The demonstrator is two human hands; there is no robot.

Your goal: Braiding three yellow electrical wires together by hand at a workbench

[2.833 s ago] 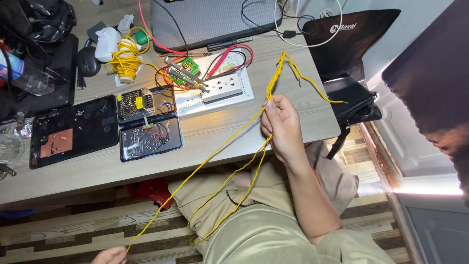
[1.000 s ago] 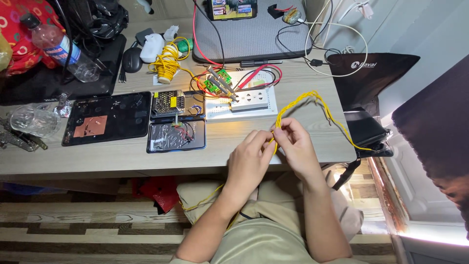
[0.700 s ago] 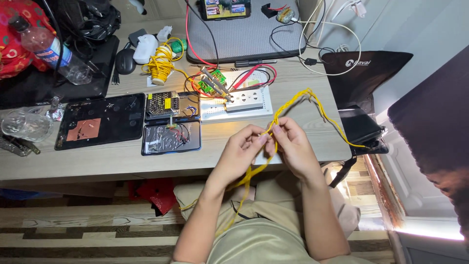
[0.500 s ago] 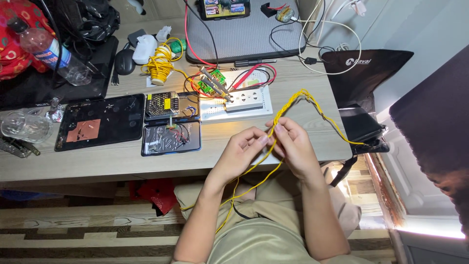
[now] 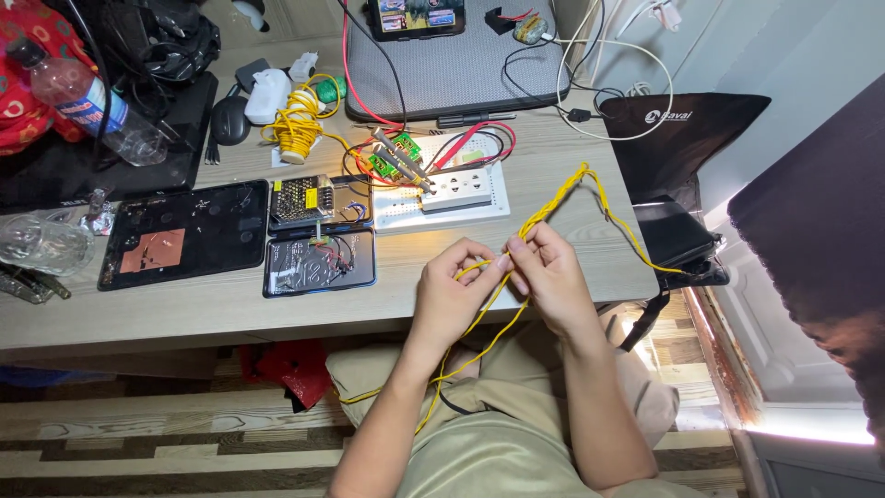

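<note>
Yellow wire over a pale wood-grain worktop

The wire (image 5: pixel 553 205) between the left hand (image 5: pixel 452 295) and right hand (image 5: pixel 550 277) is bright yellow; the worktop (image 5: pixel 572 166) is light grey-beige with faint grain. At eleven o'clock sits a yellow wire coil (image 5: pixel 295 124) beside a white bottle (image 5: pixel 267 95); at nine o'clock a black tablet (image 5: pixel 184 235) bears an orange-brown patch. At twelve o'clock lie a white socket strip (image 5: pixel 456 189), red leads (image 5: pixel 470 143) and a grey laptop (image 5: pixel 452 60). The trousers (image 5: pixel 489 452) are olive-khaki.
</note>
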